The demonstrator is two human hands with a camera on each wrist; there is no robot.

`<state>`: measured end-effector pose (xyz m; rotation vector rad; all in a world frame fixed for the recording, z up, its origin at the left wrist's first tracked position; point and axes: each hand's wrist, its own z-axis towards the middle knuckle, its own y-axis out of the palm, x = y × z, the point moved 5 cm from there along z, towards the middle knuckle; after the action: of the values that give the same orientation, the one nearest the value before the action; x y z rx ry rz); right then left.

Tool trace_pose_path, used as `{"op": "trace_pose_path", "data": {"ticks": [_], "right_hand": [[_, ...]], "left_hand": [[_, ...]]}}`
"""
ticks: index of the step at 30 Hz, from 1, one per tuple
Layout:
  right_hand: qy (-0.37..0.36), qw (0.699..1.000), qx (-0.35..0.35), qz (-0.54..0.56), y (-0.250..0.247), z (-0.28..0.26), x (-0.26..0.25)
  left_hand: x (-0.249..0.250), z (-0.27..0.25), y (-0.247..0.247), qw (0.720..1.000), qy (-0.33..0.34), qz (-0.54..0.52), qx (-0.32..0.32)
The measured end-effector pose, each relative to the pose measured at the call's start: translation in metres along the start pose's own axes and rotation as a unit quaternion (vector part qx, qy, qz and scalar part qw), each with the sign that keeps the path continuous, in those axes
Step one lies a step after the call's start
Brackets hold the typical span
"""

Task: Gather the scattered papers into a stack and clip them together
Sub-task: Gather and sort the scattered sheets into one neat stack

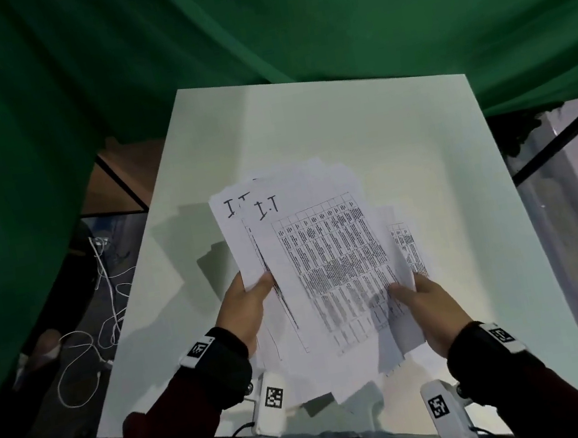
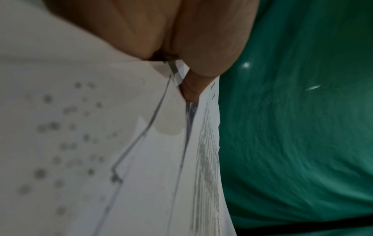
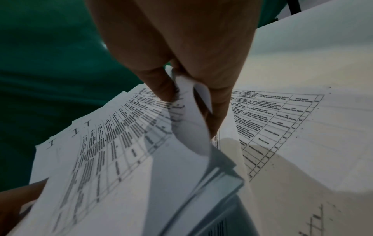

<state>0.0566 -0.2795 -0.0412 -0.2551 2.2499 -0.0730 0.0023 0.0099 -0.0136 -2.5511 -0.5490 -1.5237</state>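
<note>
While the printed sheets [image 1: 328, 254] are being held above the white table [image 1: 399, 131], gathering is looking nearly done, though squaring and clipping are remaining; no clip is showing. The left hand [image 1: 245, 310] is pinching the fanned bundle's 9 o'clock edge, and the right hand [image 1: 424, 307] is pinching its 4 o'clock corner. The tabulated pages, marked "I.T", are lying uneven.

The right hand [image 3: 181, 52] pinched the curled edge of a printed sheet [image 3: 189, 127] between thumb and fingers, above fanned papers [image 3: 105, 159] bearing tables. Another table sheet [image 3: 282, 115] lay on the white table [image 3: 322, 60]. Green cloth [image 3: 50, 55] hung behind.
</note>
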Motion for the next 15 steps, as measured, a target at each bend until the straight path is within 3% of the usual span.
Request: {"op": "trace_pose_path", "data": {"ticks": [4, 8, 12, 15], "right_hand": [[0.021, 0.998, -0.065, 0.009, 0.014, -0.008, 0.0], [-0.019, 0.996, -0.083, -0.018, 0.022, -0.011, 0.003], [-0.038, 0.992, -0.111, -0.054, 0.033, -0.014, 0.004], [-0.032, 0.995, -0.051, -0.085, 0.032, 0.004, 0.01]], "left_hand": [[-0.005, -0.003, -0.002, 1.0, -0.019, 0.017, -0.005], [-0.015, -0.003, -0.004, 0.998, -0.056, 0.004, 0.028], [-0.036, 0.0, -0.019, 0.99, -0.026, 0.129, 0.045], [-0.041, 0.005, -0.044, 0.975, -0.033, 0.199, 0.09]]}}
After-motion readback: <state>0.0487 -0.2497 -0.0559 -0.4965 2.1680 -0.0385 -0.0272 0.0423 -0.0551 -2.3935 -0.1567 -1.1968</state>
